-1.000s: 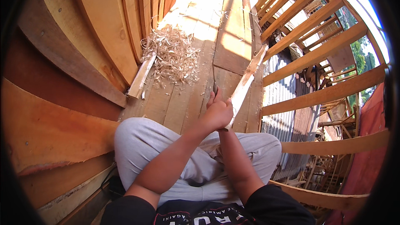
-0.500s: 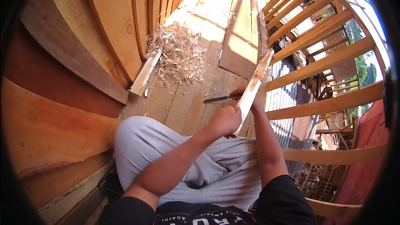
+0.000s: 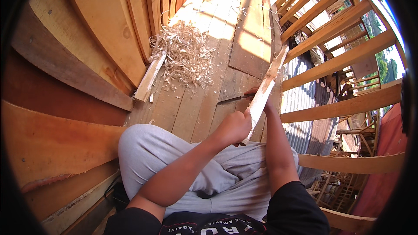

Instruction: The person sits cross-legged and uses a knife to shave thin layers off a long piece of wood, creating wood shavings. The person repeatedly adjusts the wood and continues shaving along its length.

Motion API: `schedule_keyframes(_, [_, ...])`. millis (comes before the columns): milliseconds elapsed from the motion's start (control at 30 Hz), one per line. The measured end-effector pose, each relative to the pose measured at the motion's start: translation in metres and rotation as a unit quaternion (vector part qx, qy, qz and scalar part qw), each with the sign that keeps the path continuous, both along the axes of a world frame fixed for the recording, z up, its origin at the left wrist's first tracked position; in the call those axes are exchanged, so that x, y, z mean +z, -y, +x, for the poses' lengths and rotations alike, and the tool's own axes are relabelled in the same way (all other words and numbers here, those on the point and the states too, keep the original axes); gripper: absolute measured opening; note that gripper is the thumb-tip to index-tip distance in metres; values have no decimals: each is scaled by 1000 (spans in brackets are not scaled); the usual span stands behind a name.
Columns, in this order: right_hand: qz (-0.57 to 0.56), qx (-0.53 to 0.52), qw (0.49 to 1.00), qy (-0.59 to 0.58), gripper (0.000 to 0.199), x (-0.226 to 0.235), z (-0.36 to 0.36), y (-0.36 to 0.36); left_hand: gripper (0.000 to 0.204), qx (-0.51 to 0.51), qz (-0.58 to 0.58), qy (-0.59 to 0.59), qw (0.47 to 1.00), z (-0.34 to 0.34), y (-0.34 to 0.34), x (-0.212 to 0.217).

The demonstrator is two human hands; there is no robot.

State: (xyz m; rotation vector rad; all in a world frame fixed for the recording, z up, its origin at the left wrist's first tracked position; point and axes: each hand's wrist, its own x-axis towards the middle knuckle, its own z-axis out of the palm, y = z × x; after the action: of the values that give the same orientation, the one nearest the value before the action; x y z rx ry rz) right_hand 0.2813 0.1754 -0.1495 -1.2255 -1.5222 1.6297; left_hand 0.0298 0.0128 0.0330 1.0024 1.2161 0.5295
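A long, pale piece of wood (image 3: pixel 260 98) slants up and to the right above my lap, its far end rough and brownish. My left hand (image 3: pixel 237 127) is closed round its near end. Beyond the stick, my right hand (image 3: pixel 251 92) grips a knife (image 3: pixel 230 100), whose dark blade points left over the floorboards. The stick covers most of that hand and the knife's handle.
A heap of curled wood shavings (image 3: pixel 185 54) lies on the plank floor (image 3: pixel 183 109), beside a short wooden block (image 3: pixel 149 78). Upright boards (image 3: pixel 102 26) line the left side. A slatted wooden railing (image 3: pixel 339 78) runs along the right, with corrugated metal sheets (image 3: pixel 300 104) below.
The knife and my right hand have shifted slightly up and to the right along the stick. My left hand keeps its hold at the near end.
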Motion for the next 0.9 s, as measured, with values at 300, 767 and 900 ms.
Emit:
schedule_keyframes(300, [52, -11, 997, 62, 34, -63, 46, -35, 67, 7, -8, -13, 1000, 3, 1, 0])
schedule_keyframes(767, [30, 123, 991, 39, 32, 9, -16, 9, 67, -2, -2, -19, 1000, 1, 0, -2])
schedule_keyframes(900, [59, 44, 997, 16, 29, -11, -18, 4, 67, -4, -6, -13, 1000, 3, 0, 0])
